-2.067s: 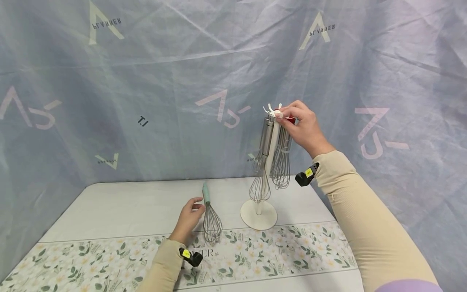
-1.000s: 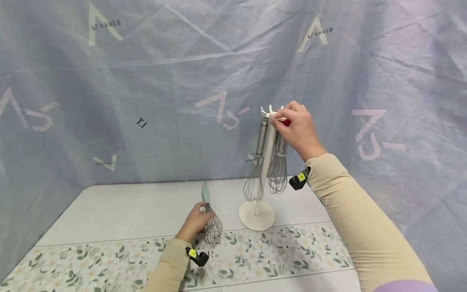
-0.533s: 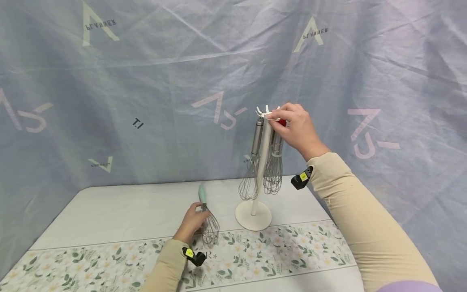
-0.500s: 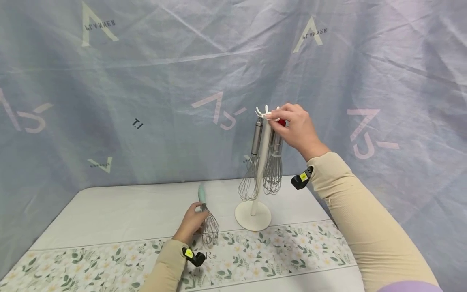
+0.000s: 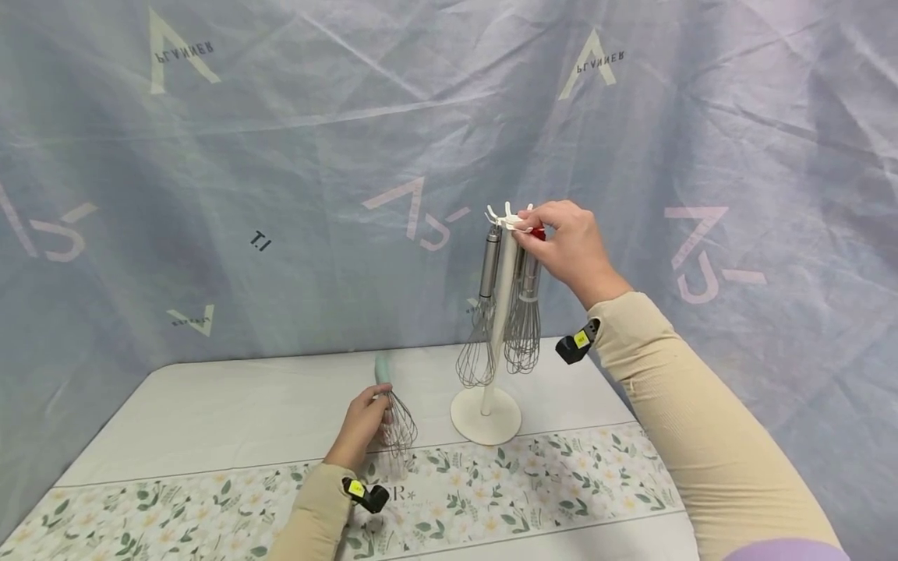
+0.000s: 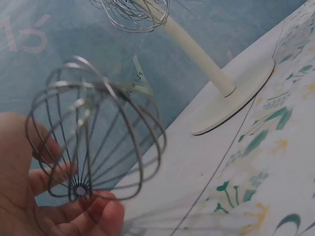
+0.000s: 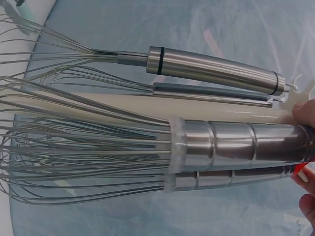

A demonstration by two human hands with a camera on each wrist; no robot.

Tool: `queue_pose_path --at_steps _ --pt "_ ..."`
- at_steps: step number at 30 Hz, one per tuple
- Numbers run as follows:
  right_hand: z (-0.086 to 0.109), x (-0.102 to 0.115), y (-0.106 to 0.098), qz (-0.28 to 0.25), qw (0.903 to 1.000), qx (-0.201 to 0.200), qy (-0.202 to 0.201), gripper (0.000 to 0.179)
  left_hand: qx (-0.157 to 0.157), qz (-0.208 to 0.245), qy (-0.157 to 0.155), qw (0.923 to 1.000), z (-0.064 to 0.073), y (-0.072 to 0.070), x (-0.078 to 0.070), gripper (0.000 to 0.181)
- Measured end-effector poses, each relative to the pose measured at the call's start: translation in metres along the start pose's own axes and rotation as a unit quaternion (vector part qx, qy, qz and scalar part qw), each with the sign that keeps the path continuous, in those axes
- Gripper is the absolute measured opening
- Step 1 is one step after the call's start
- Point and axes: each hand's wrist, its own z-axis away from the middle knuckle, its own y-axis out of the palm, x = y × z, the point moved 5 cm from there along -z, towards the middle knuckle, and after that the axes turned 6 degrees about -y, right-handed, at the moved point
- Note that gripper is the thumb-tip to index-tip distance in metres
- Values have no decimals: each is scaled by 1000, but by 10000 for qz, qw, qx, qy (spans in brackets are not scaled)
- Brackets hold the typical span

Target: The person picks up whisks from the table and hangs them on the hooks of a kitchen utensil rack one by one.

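Observation:
My left hand (image 5: 359, 427) grips a balloon whisk with a mint-green handle (image 5: 382, 369), holding it where the wires meet the handle. In the left wrist view the fingers curl round the base of its wire loops (image 6: 140, 142). Up at the right, my right hand (image 5: 577, 248) pinches the white hooked top of a cream stand (image 5: 500, 323). From those hooks hang several steel whisks. One with a smooth handle (image 7: 211, 70) is on the stand's left side. Another, with a ringed handle (image 7: 231, 142), hangs on the right, by a red end (image 5: 538, 233) partly hidden behind my fingers.
The stand's round base (image 5: 466, 421) rests on a white table (image 5: 231, 409), near a floral printed strip (image 5: 561, 479). A grey-blue printed curtain (image 5: 295, 156) rises behind the table and along both sides. A wrist camera (image 5: 578, 341) sits below my right wrist.
My left hand has come from beside the mint whisk to grip it at the neck, and the whisk has shifted slightly. My right hand stays at the stand's top. The view has drifted a little.

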Motion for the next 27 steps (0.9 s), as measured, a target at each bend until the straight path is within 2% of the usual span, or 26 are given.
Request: queue_pose_path --at_steps 5,12,19,21,27 --pt "1 -1 1 -38 10000 -85 31 14 27 236 3 9997 -1 -1 -4 42" --pt "2 -3 2 -51 9999 -115 26 12 148 323 274 9990 0 -1 -6 38" --pt "2 -3 3 -61 9999 -151 -10 12 225 301 119 9992 -2 0 3 37" --pt "2 -3 3 -39 9998 -171 -30 12 251 299 36 9992 -4 1 5 41" --pt "1 -3 4 -12 9998 -197 -82 13 288 449 -66 9986 -6 0 8 65"
